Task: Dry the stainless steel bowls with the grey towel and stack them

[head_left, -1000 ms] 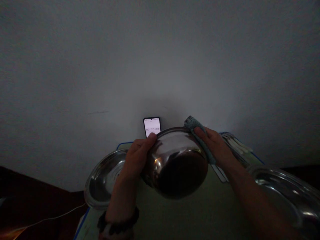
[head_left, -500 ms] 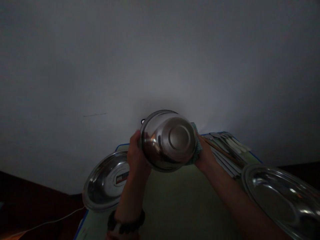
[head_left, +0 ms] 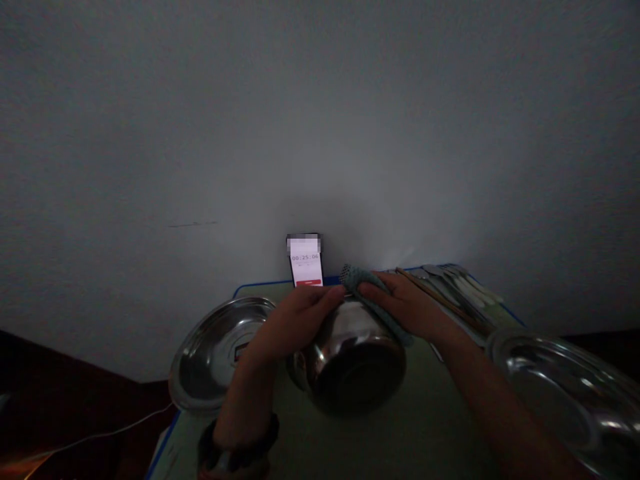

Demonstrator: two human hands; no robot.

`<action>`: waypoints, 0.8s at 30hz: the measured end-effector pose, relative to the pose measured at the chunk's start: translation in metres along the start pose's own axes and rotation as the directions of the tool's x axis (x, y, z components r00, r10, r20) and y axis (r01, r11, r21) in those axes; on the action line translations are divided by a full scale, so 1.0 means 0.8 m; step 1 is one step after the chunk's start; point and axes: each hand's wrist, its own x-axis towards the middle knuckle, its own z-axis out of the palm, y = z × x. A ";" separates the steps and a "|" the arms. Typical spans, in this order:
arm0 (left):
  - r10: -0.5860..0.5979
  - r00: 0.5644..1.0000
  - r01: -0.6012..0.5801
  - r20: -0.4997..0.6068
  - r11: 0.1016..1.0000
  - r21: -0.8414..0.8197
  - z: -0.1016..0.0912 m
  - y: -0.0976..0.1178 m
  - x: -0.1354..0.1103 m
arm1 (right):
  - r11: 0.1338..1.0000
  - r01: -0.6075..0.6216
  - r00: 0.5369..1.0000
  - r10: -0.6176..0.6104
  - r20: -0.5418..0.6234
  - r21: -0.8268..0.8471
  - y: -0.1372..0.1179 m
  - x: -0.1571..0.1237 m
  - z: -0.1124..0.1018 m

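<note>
Grey, dimly lit wall (head_left: 320, 133) fills most of what we see, with one thin dark mark (head_left: 193, 224) on it at the left. Below it we stand over a greenish table (head_left: 425, 427) edged in blue, and dark ground shows on both sides, crossed at the left by a pale cable (head_left: 115, 432).

Half a second ago we had the metal bowl (head_left: 355, 360) raised higher, its ringed base turned towards us and its body hiding nearly all of the phone (head_left: 306, 267). Now the bowl is lower, between our hands above the middle of the table, its base shaded and tipped downward. We can read the phone's screen again, at 00:25:06. The cloth (head_left: 360, 277), mostly behind the bowl then, now lies over its upper right side.

Counting up, we have one bowl, one blue-green cloth, one phone by the wall and two wide metal basins: the left basin (head_left: 195, 360) and the right basin (head_left: 550, 400). The utensils (head_left: 465, 287) at the far right overlap too much for us to count, though several have white handles.

Our left hand (head_left: 305, 317) clasps the bowl, thumb towards its upper edge; we cannot tell how its hidden fingers sit. Our right hand (head_left: 413, 307) pinches the cloth against the bowl, thumb on top. One dark band (head_left: 260, 440) circles our left wrist.
</note>
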 end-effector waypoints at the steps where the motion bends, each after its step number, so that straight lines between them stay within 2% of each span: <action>1: 0.006 0.999 -0.007 -0.045 1.000 -0.026 0.000 -0.001 0.001 | 1.000 -0.006 0.999 0.007 -0.036 0.019 -0.001 0.000 0.000; 4: -0.018 0.984 -0.019 -0.175 0.977 -0.210 -0.006 -0.002 0.000 | 0.988 -0.035 0.979 0.064 -0.194 0.147 0.001 0.003 0.000; 7: -0.107 0.938 -0.061 -0.329 0.884 -0.463 -0.009 -0.002 0.002 | 0.924 -0.032 0.908 0.186 -0.376 0.381 0.006 0.008 0.004; 8: -0.153 0.904 -0.093 -0.399 0.840 -0.534 -0.007 -0.001 0.005 | 0.883 -0.012 0.869 0.242 -0.432 0.469 0.009 0.011 0.008; 10: -0.259 0.802 -0.191 -0.538 0.743 -0.642 0.001 -0.001 0.014 | 0.778 0.059 0.782 0.354 -0.513 0.626 0.015 0.015 0.018; 12: -0.347 0.694 -0.311 -0.631 0.647 -0.697 0.013 0.001 0.023 | 0.666 0.135 0.732 0.432 -0.527 0.733 0.024 0.019 0.029; 14: -0.384 0.620 -0.387 -0.684 0.609 -0.692 0.024 0.003 0.028 | 0.588 0.176 0.733 0.457 -0.504 0.790 0.032 0.022 0.037; 16: -0.367 0.590 -0.397 -0.720 0.644 -0.654 0.027 0.007 0.028 | 0.554 0.175 0.754 0.456 -0.473 0.814 0.038 0.024 0.037; 18: -0.322 0.607 -0.346 -0.726 0.715 -0.607 0.021 0.011 0.022 | 0.561 0.156 0.764 0.453 -0.459 0.813 0.040 0.024 0.030; 19: -0.301 0.642 -0.297 -0.705 0.750 -0.591 0.015 0.012 0.018 | 0.579 0.128 0.770 0.453 -0.449 0.805 0.040 0.023 0.025; 22: -0.272 0.804 -0.071 -0.528 0.838 -0.541 -0.005 0.009 0.005 | 0.695 -0.028 0.829 0.418 -0.371 0.719 0.035 0.017 0.011; 24: -0.279 0.881 0.075 -0.381 0.879 -0.470 -0.013 0.006 -0.001 | 0.803 -0.130 0.892 0.351 -0.285 0.582 0.030 0.012 0.006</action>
